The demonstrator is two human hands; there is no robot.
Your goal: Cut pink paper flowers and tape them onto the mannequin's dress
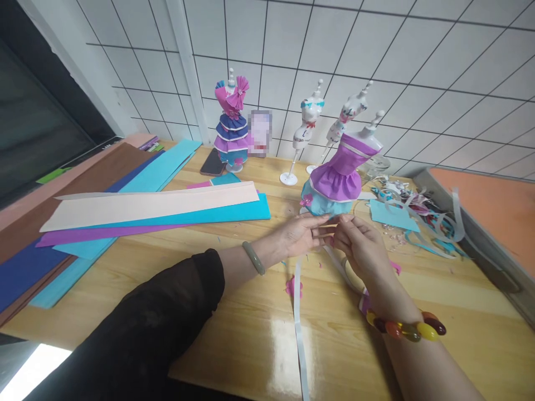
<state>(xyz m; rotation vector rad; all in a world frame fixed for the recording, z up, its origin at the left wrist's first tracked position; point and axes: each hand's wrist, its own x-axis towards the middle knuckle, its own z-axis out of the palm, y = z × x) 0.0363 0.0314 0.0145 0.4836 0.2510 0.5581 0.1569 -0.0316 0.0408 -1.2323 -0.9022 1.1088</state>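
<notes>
Working at center-right of the frame, both hands meet at the lower edge of a purple and light-blue dress [335, 171]. Dress is on a small white mannequin [369, 131], its top slanting to the right.

Left hand [301, 236]: palm turned up, fingers extended and slightly spread below the hem, thumb near the hem. Cannot tell whether it grips the material. Right hand [364, 243]: thumb and forefinger brought together at the hem, other fingers curled. What lies between the fingertips is too small to tell.

Lower center: white strip [297, 334] running down the tabletop [234, 340], crossing over a pink flower [289, 288].

Left half of frame: overlapping long sheets [159, 207] in pale pink, blue, purple and brown.

Upper center: second mannequin in a tiered dress [230, 133], dark phone [212, 163] just beside its base. Farther right, two mannequins [308, 120] on stands, with small colored pieces on their torsos.

Right side: tangle of ribbons and scraps [447, 225], light-blue piece [393, 215] among them. At far right, gray-edged tray [468, 234] with an orange interior.
</notes>
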